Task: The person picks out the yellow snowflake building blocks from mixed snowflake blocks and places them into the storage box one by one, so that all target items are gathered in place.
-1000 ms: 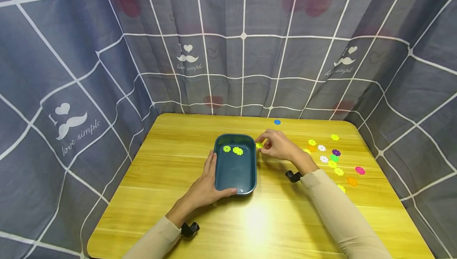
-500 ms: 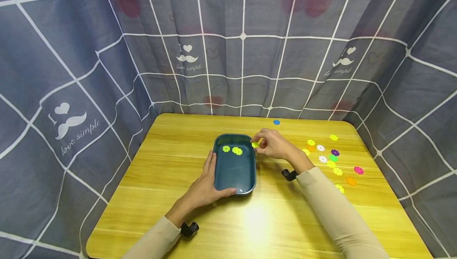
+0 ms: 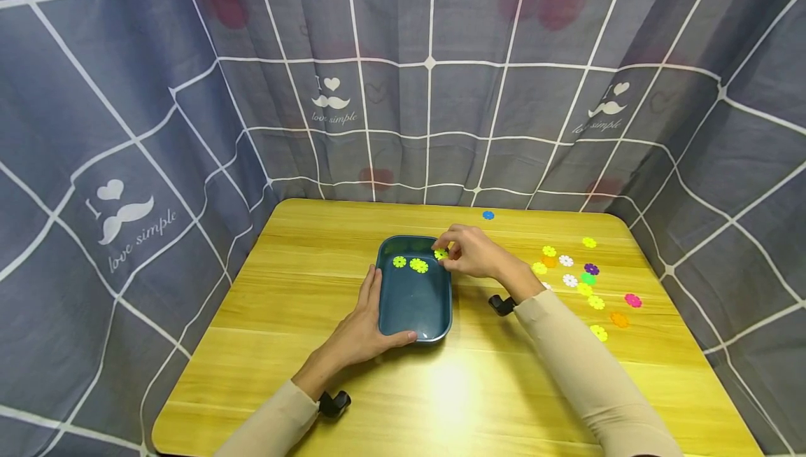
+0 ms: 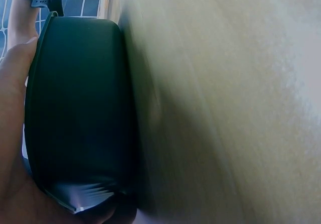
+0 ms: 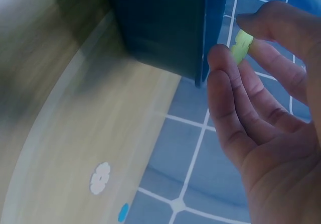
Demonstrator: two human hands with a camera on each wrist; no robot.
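A dark blue-green rectangular tray [image 3: 415, 310] stands on the wooden table. My left hand [image 3: 359, 327] lies along its left side with straight fingers, the thumb [image 3: 401, 339] resting at the near edge. In the left wrist view the tray's outer wall [image 4: 80, 98] fills the left part. Over the tray's far right corner, my right hand [image 3: 472, 252] pinches a yellow flower-shaped piece [image 3: 441, 255] between thumb and fingertips. The right wrist view shows this piece edge-on, above the rim. Inside the tray lie a yellow flower piece [image 3: 399, 262] and overlapping yellow ones [image 3: 418, 266].
Several flower pieces are scattered on the table [image 3: 296, 261] at the right, among them a purple one [image 3: 591, 269], a pink one [image 3: 633, 300] and an orange one [image 3: 620, 320]. A blue one [image 3: 488, 215] lies near the far edge. A grid-patterned curtain [image 3: 403, 93] surrounds the table.
My right hand has moved left with the yellow flower piece, from beside the tray's right rim to over its far right corner. The left hand and the tray have stayed put.
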